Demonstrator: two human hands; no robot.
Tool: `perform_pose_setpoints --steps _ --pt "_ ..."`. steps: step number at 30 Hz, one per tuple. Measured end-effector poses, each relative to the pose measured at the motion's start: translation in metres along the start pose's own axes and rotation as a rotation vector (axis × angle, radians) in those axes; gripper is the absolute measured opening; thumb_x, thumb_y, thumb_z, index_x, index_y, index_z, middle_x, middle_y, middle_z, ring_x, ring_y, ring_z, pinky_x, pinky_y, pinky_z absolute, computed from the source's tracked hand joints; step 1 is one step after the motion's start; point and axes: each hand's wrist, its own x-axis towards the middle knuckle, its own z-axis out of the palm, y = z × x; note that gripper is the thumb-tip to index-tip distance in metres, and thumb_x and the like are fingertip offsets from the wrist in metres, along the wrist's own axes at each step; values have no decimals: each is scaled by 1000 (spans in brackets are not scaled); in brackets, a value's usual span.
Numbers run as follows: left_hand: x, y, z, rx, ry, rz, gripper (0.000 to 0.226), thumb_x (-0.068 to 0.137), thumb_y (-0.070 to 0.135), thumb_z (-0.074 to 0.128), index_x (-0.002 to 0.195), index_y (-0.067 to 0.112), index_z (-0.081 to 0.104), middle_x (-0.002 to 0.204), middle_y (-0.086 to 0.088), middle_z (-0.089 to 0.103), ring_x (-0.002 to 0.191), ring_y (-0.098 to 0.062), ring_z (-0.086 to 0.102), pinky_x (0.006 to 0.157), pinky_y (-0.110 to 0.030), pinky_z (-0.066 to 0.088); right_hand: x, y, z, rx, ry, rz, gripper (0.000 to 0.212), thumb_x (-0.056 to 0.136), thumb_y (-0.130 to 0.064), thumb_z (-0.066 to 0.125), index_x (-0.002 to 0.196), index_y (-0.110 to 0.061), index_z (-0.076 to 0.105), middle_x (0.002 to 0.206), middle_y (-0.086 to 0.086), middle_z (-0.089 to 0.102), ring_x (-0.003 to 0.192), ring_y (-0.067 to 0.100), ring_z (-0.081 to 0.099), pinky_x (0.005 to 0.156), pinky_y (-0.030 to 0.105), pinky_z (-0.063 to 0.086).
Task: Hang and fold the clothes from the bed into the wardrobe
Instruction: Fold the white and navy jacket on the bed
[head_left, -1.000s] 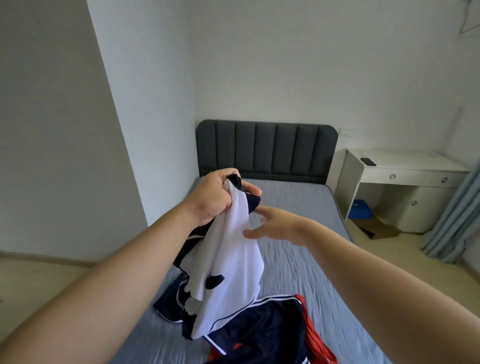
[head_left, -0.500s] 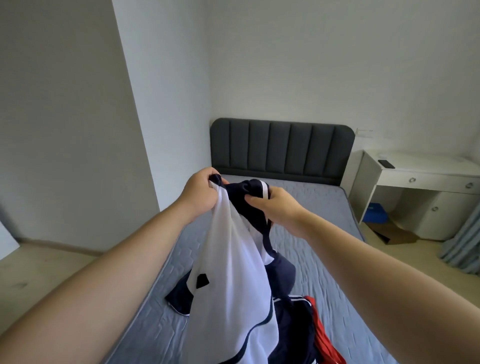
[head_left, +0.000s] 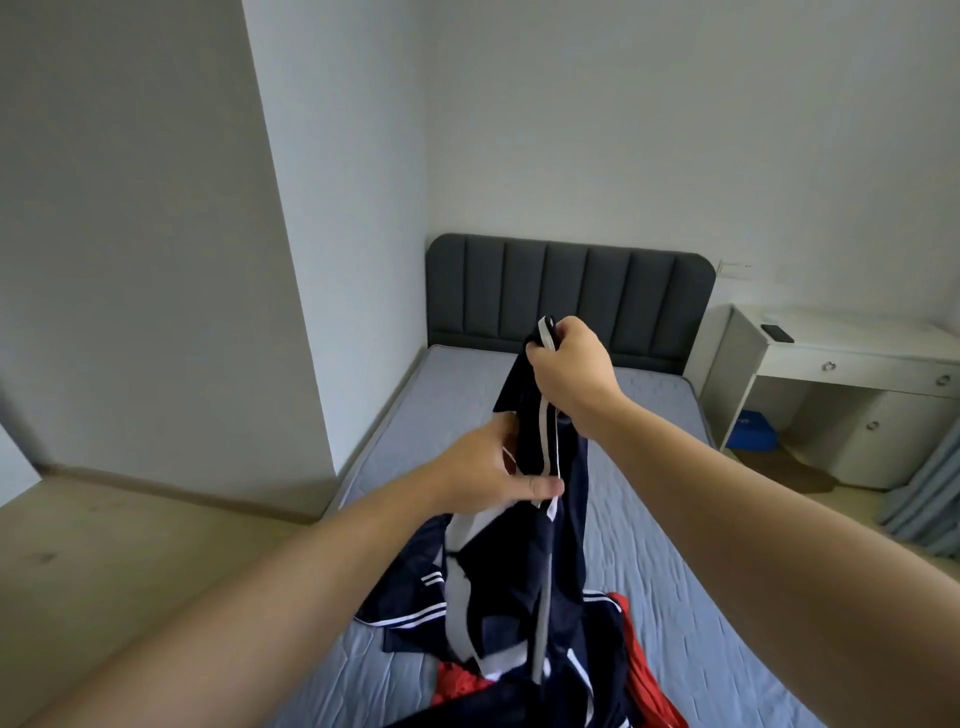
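The navy-and-white sports garment (head_left: 566, 519) hangs above the middle of the bed (head_left: 649, 467). Its lower part trails down onto a heap at the foot end of the bed. Whether it is a jacket or trousers cannot be told from this view.

1. Your right hand (head_left: 571, 364) holds the top of the garment, above the bed and in front of the headboard (head_left: 571, 291). The fingers are curled tight round a navy edge with a white stripe.
2. Your left hand (head_left: 488, 478) is lower and toward the left side of the bed. Its thumb lies across the fabric and pinches a fold against the fingers.
3. Between the two hands the fabric runs nearly vertical, bunched rather than spread.

A red garment (head_left: 644, 675) lies on the foot end of the bed, partly under the navy fabric.

Progress, as a judgement: the task is at an early stage. You are sorting out one garment to find its edges. It is neither folded nor on a hanger, and at least the red garment is left to handle. No hanger shows, and the wardrobe is not in view.

To the right of the bed, at the head end, stands a white desk (head_left: 852, 364) with a phone (head_left: 777, 332) on top and a blue box (head_left: 750, 436) beneath. A curtain (head_left: 930, 493) hangs further right of the bed.
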Motion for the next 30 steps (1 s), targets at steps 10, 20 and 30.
perform_pose_setpoints --steps 10,20,30 --pt "16 -31 -8 186 78 -172 24 93 20 68 115 14 61 109 -4 67 95 -19 61 78 -26 44 6 12 -29 73 158 93 14 100 -21 48 108 -17 38 90 7 57 67 20 57 53 37 55" --pt "37 22 -74 -355 365 31 33 85 42 69 92 11 74 77 -5 68 69 -16 58 66 -32 47 -9 32 -33 -303 -303 -190 80 77 -18 66 148 -35 33 147 -4 44 130 19 48 105 42 43" --pt "47 27 -79 -307 595 -41 33 98 13 48 124 24 66 128 1 63 122 -22 58 104 -45 49 -6 27 -17 -28 -362 136 62 90 -76 32 106 -26 65 88 1 73 73 15 71 66 29 51"
